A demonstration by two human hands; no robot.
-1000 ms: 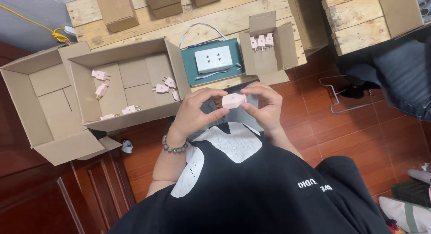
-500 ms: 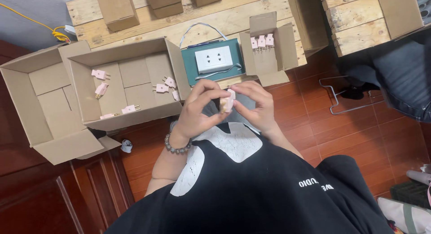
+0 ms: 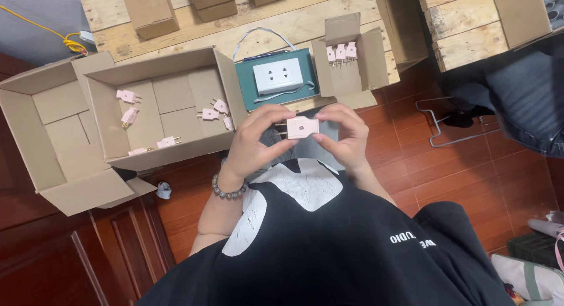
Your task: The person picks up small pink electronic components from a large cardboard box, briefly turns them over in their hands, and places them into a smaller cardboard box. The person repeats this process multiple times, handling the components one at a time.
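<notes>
Even, soft indoor light, brightest on the far wooden surface; near left corner dim; shadows faint; sharp focus, slight wide-angle bending at edges

A small packing workshop: cardboard boxes (image 3: 158,106) of plugs (image 3: 128,96) on wooden pallets (image 3: 305,21).

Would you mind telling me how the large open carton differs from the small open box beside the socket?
The large open carton is wide and holds pink plugs scattered flat on its floor. The small open box is narrow and holds its row of plugs side by side. Both are brown cardboard, flaps open, on the wooden pallet.
</notes>
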